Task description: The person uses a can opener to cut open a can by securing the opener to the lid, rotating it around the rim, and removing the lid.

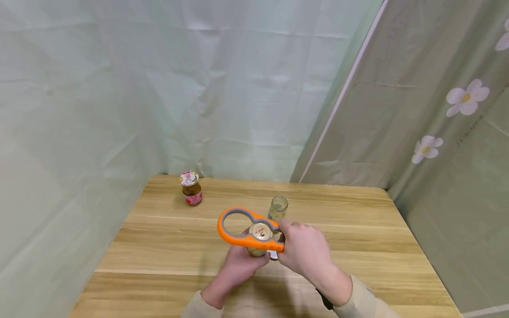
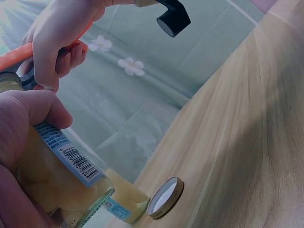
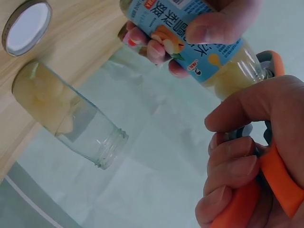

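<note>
My left hand [image 1: 240, 265] grips a glass jar [image 3: 199, 52] with a blue label and pale fruit pieces inside, held up over the table. An orange jar opener [image 1: 246, 241] with a grey lining lies around the jar's gold lid [image 1: 261, 230]. At the opener's handle end, my right hand [image 1: 308, 249] has its fingers curled round both arms. Just behind stands a second glass jar [image 3: 66, 114], lidless and partly filled with pale pieces. A loose lid [image 3: 28, 29] rests on the table near it, white inside face showing.
A dark jar [image 1: 192, 192] with a pink label and patterned lid stands at the back left of the wooden table [image 1: 159, 256]. Pale curtains [image 1: 238, 88] hang behind the table and along both sides, with white flowers on the right one.
</note>
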{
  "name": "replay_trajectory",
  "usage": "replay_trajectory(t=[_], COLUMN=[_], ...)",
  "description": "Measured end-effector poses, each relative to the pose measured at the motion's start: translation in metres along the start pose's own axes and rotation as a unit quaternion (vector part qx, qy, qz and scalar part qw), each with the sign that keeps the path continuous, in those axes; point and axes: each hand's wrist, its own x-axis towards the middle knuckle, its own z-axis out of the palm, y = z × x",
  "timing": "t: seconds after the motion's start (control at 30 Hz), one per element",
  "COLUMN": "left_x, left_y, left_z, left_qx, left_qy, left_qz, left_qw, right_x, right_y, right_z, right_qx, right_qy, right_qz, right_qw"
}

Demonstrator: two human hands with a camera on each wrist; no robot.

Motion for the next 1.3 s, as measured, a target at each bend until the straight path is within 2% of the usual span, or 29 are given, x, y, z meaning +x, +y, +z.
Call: replay_trajectory(t=[0.13, 0.27, 0.47, 0.73, 0.83, 1.07, 1.3], left_x=[-0.004, -0.004, -0.003, -0.001, -0.001, 0.0, 0.0], left_y=[0.017, 0.022, 0.021, 0.013, 0.014, 0.019, 0.017], left_z=[-0.001, -0.002, -0.003, -0.004, -0.005, -0.004, -0.006], left_qx=[-0.008, -0.026, -0.039, -0.032, -0.038, -0.048, -0.042], left_qy=[-0.002, -0.014, -0.02, -0.036, -0.041, -0.042, -0.066], left_qz=[0.007, -0.001, -0.001, 0.073, 0.073, 0.035, 0.086], left_qw=[0.9999, 0.9996, 0.9991, 0.9962, 0.9958, 0.9974, 0.9932], right_x=[-0.001, -0.001, -0.001, -0.004, -0.003, -0.002, 0.0], right_y=[0.0, 0.001, 0.002, 0.002, 0.003, 0.005, 0.006], right_z=[0.0, 0.001, 0.001, 0.002, 0.002, 0.001, 0.001], right_qx=[-0.005, -0.006, -0.007, 0.009, 0.009, 0.003, 0.004], right_qy=[0.0, 0.005, 0.017, 0.01, 0.015, 0.016, 0.007], right_qz=[0.0, -0.001, -0.009, -0.016, -0.018, -0.026, -0.032], right_qw=[1.0, 1.0, 1.0, 1.0, 1.0, 1.0, 0.999])
